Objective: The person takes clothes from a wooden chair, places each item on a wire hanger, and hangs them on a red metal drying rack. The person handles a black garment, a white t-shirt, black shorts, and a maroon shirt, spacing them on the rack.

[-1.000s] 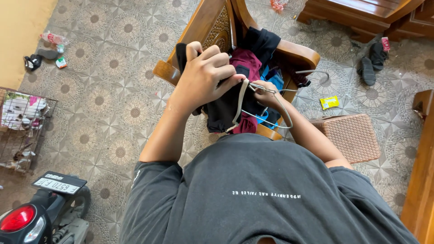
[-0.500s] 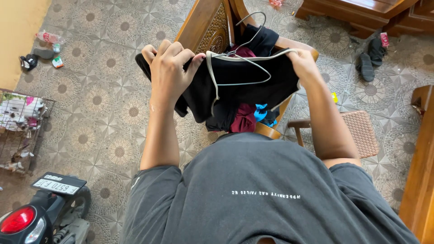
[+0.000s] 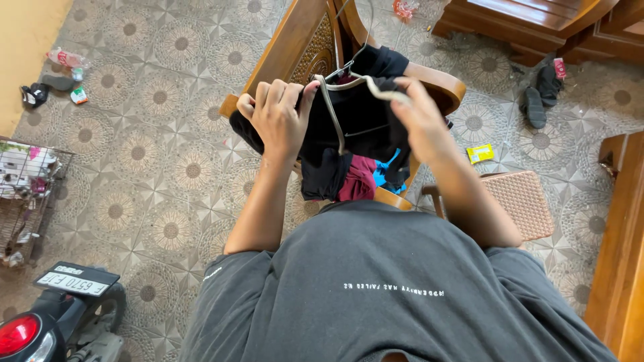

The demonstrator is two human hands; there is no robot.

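1. My left hand (image 3: 278, 121) is curled shut, fingers folded over the left edge of the black garment (image 3: 359, 121), thumb pressed against its pale-trimmed neckline.
2. My right hand (image 3: 419, 121) pinches the same trim on the right side; the fingertips are closed on the fabric, though motion blur hides the exact grip.
3. The black garment hangs spread between both hands, held up in front of the wooden chair (image 3: 302, 40), its lower part draping down toward the seat.
4. A thin wire hanger (image 3: 349, 64) sits inside the neckline; its hook rises above the garment, between my two hands, and one wire arm shows as a pale line across the black cloth.
5. Beneath the garment, on the chair seat, lies a pile of clothes: a maroon piece (image 3: 354, 181) and a blue piece (image 3: 389, 171), touching each other.
6. Just beside the chair on my right stands a woven stool (image 3: 523, 201).
7. A yellow packet (image 3: 480, 153) lies on the patterned tile floor (image 3: 168, 167), near the stool.
8. Dark sandals (image 3: 540, 94) lie farther off at upper right, well apart from the chair.
9. A wire cage (image 3: 27, 188) stands at the left edge; a scooter's tail (image 3: 47, 315) with a red lamp shows at lower left.
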